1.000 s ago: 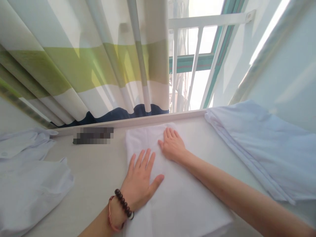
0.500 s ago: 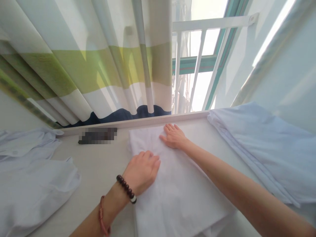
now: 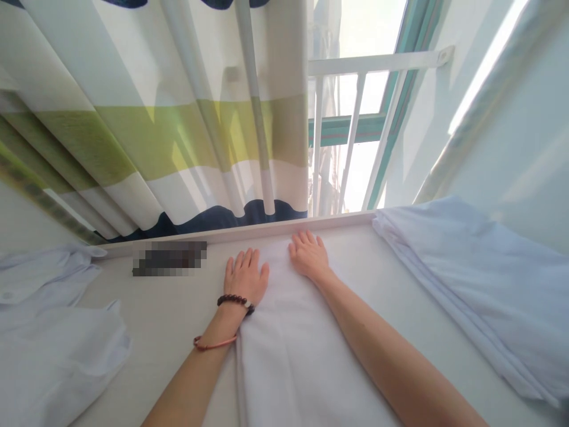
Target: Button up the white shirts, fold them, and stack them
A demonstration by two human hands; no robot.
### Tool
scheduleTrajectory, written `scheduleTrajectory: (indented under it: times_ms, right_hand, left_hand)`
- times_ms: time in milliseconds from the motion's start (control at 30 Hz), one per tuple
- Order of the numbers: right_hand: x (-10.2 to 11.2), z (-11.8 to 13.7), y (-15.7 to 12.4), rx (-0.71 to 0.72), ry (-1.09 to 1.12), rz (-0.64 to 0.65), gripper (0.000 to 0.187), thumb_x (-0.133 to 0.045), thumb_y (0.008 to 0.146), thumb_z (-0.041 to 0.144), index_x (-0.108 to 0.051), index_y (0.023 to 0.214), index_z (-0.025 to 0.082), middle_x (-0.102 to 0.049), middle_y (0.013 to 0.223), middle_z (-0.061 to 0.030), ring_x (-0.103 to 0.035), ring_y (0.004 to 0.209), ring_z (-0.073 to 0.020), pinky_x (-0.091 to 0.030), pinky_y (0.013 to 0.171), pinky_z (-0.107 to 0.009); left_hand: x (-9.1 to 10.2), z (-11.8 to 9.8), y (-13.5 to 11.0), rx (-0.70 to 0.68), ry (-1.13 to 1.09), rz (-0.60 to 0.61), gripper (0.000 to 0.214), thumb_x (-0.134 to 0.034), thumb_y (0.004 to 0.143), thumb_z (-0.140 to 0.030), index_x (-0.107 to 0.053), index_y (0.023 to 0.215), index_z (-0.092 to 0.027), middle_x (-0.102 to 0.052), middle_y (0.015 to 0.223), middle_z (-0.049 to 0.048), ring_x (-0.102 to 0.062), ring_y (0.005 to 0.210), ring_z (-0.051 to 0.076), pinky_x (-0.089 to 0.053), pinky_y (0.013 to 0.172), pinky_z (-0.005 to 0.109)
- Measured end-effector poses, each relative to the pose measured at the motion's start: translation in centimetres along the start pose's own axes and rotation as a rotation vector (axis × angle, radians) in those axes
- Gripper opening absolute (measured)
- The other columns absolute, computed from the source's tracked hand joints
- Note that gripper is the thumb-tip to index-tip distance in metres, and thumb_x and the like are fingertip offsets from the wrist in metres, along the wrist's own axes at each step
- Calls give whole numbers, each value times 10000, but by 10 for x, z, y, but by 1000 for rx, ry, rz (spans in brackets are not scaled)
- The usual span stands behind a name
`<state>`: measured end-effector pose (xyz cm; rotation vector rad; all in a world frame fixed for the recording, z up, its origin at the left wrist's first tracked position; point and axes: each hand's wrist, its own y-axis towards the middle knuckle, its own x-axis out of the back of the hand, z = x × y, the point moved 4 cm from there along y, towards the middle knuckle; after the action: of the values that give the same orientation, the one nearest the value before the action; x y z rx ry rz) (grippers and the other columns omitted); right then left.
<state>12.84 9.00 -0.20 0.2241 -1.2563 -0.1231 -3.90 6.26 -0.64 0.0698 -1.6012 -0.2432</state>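
A folded white cloth garment [image 3: 293, 350] lies lengthwise in front of me, its far end between and beneath my hands. On its far left corner my left hand [image 3: 247, 276] rests flat, fingers spread and pointing away; a dark bead bracelet and a reddish band circle that wrist. My right hand [image 3: 307, 254] presses flat on the far right corner with its fingers slightly apart. Neither hand grips anything. The garment's near end runs out of the bottom of the view, and my right forearm covers part of its right side.
Another folded white garment [image 3: 480, 284] lies to the right, and a crumpled white one [image 3: 57, 350] to the left. A dark blurred-out object [image 3: 171, 258] sits near the far ledge [image 3: 267, 230]. Behind hang a striped curtain [image 3: 155, 136] and a white railing [image 3: 382, 63] before the window.
My left hand has moved forward and its curled fingers have spread flat on the garment's far left corner. My right hand stays at the far right. The view has tilted up slightly.
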Motion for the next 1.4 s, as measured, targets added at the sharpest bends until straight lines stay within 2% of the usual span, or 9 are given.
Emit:
scheduleTrajectory:
  times_ms: [267,400,533,667,800,900,1000,1200,1400]
  right_hand:
    - [13,-5,-13,-63,14,-34,501,-340,941,305,-426,1350,30,-418,1432,-185,-308,1344,-274,-226,1085,-360]
    - [30,-28,-31,-217,-14,113,630,-368,930,468,-451,1302,-34,-417,1385,-260,-316,1321,-355,-269,1054,-416]
    - [55,-49,-48,-283,27,273,556,-450,883,523,-568,1163,57,-583,1178,-225,-550,1095,-327,-445,847,-392]
    - [73,-66,-65,-307,58,370,508,-614,756,562,-626,1002,118,-651,1053,-184,-627,930,-309,-482,731,-362]
    - [66,-71,-75,-234,602,356,417,-643,734,527,-647,955,173,-700,972,-100,-663,822,-262,-515,658,-320]
    - [59,-74,-75,-235,1089,166,432,-630,764,484,-612,1085,197,-709,1000,-63,-671,863,-241,-545,699,-315]
    - [56,-79,-78,-304,1179,183,486,-614,786,505,-563,1183,228,-693,1082,-65,-667,925,-244,-560,736,-342]
    - [72,-88,-116,-287,1188,687,621,-666,778,469,-433,1333,315,-639,1208,-42,-635,1055,-258,-551,827,-396]
    - [75,-95,-117,-283,1108,347,525,-630,796,335,-467,1286,243,-643,1175,-65,-635,1023,-252,-533,854,-395]
  left_hand:
    - [13,26,-9,241,22,65,777,-308,910,-526,-269,1441,40,-256,1515,249,-227,1409,344,-209,1121,493]
    - [19,54,-24,247,-59,172,778,-356,852,-618,-493,1295,6,-373,1443,283,-291,1375,378,-258,1093,495]
    - [28,42,-33,94,-376,113,446,-502,803,-481,-603,1038,-115,-609,1202,195,-517,1199,340,-379,1016,455]
    - [36,23,-39,190,-1053,184,478,-656,731,-378,-469,1130,-191,-664,1031,94,-660,880,238,-528,777,376]
    - [40,19,-44,350,-1579,248,725,-763,661,-225,-360,1262,-269,-676,880,6,-654,730,171,-530,648,298]
    - [39,21,-45,281,-1779,311,528,-734,684,-179,-516,1164,-211,-691,962,44,-656,850,175,-536,744,285]
    - [38,22,-49,207,-1832,465,393,-700,730,-208,-584,1105,-198,-690,1033,68,-654,937,203,-548,800,315]
    - [41,16,-60,303,-1552,677,717,-696,766,-396,-316,1366,-290,-681,1010,65,-692,746,247,-578,584,379]
    - [30,-15,-47,206,-1631,588,630,-694,732,-252,-435,1306,-236,-653,1135,94,-676,921,253,-579,752,345]
